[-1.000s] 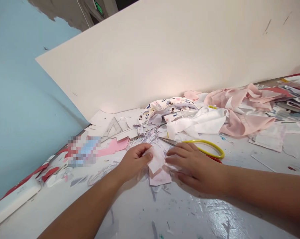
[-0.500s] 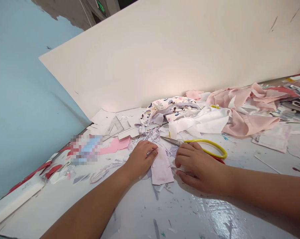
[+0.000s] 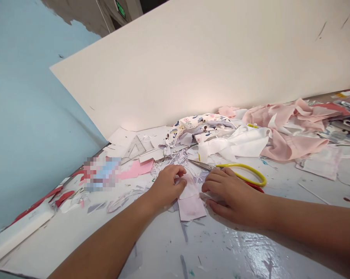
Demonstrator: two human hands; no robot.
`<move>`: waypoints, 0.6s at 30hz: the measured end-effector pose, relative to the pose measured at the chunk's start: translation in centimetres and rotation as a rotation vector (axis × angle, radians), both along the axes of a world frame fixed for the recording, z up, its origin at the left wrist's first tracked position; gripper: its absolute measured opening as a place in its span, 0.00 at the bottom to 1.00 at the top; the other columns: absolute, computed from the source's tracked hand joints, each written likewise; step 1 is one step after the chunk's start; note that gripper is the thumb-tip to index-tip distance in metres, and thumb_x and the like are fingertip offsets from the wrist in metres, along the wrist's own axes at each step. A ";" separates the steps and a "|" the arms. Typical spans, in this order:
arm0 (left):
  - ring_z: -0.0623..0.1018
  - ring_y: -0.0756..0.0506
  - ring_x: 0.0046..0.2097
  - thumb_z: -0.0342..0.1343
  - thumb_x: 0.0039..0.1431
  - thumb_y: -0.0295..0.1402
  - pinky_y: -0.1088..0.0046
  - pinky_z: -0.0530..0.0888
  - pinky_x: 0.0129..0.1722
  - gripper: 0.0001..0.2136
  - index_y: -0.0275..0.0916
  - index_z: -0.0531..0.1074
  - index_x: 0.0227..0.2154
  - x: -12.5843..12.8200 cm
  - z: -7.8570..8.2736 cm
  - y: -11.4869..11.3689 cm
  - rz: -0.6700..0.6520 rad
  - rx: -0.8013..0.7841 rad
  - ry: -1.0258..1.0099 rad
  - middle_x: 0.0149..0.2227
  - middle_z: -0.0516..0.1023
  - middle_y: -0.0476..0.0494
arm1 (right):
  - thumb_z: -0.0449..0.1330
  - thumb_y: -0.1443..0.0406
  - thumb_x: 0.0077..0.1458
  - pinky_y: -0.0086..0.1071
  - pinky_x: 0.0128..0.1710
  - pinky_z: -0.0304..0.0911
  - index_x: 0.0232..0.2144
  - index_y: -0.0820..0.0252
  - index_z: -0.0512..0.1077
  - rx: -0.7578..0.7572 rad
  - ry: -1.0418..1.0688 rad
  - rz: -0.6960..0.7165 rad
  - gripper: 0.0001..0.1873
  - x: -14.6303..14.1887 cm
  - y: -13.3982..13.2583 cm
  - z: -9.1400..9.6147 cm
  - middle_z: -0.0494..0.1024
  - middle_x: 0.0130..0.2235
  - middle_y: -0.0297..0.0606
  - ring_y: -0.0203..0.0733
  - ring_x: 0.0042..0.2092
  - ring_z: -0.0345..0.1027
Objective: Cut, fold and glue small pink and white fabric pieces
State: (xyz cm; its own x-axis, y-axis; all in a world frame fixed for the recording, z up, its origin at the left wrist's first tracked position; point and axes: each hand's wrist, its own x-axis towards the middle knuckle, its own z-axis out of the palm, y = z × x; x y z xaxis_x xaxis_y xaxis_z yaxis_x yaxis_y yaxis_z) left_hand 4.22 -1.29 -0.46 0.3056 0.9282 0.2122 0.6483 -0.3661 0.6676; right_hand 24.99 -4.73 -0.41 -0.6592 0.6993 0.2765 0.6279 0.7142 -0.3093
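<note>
A pale pink strip, fabric or paper, lies on the white table between my hands, with a crease across its middle. My left hand rests at the strip's left edge. Its index finger and thumb are curled but apart, the tips over the strip's upper part. To the right, my right hand lies loosely bent, fingers a little apart, its fingertips close to the strip's right edge. Just behind that hand are scissors with yellow and red handles, the blades pointing left. Part of the handles is hidden by the hand.
Floral cloth, white cloth and pink cloth are heaped along a pale upright board. Shredded scraps, a clear set square and pink paper lie left of centre. A thin white stick is at right.
My left index finger and thumb have parted. The strip's near end has shifted slightly toward me and right, and its crease shows more plainly. My right hand has edged slightly left.
</note>
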 end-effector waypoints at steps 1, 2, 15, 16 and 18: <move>0.68 0.48 0.33 0.52 0.47 0.32 0.71 0.65 0.34 0.06 0.42 0.68 0.31 0.0 0.1 -0.1 0.021 -0.062 -0.079 0.32 0.70 0.48 | 0.52 0.65 0.53 0.43 0.42 0.53 0.35 0.56 0.68 -0.002 0.019 -0.007 0.07 0.1 0.0 -0.1 0.72 0.36 0.38 0.46 0.41 0.62; 0.68 0.50 0.31 0.53 0.47 0.32 0.73 0.65 0.31 0.07 0.41 0.68 0.31 0.0 0.3 -0.1 0.040 -0.118 -0.166 0.30 0.68 0.50 | 0.53 0.64 0.52 0.44 0.43 0.54 0.38 0.57 0.67 0.001 0.049 -0.020 0.09 0.2 -0.1 -0.2 0.72 0.38 0.40 0.47 0.42 0.62; 0.67 0.57 0.27 0.62 0.40 0.31 0.81 0.67 0.29 0.13 0.39 0.64 0.28 1.7 1.0 -1.8 0.220 -0.366 -1.010 0.26 0.65 0.55 | 0.58 0.58 0.49 0.23 0.11 0.52 0.39 0.55 0.62 -0.866 0.770 -0.368 0.15 0.3 1.2 0.2 0.68 0.22 0.26 0.29 0.15 0.58; 0.68 0.56 0.28 0.62 0.41 0.31 0.81 0.68 0.29 0.13 0.39 0.64 0.29 1.8 1.0 -2.0 0.206 -0.380 -0.996 0.27 0.66 0.55 | 0.58 0.59 0.49 0.22 0.11 0.52 0.36 0.56 0.63 -0.888 0.797 -0.372 0.12 0.2 1.3 0.4 0.66 0.19 0.24 0.28 0.14 0.58; 0.69 0.55 0.28 0.61 0.43 0.32 0.78 0.70 0.28 0.13 0.39 0.64 0.32 1.8 0.9 -2.3 0.152 -0.433 -0.953 0.29 0.67 0.53 | 0.58 0.61 0.49 0.21 0.11 0.53 0.31 0.56 0.63 -0.898 0.837 -0.378 0.09 0.1 1.4 0.8 0.65 0.17 0.23 0.29 0.14 0.59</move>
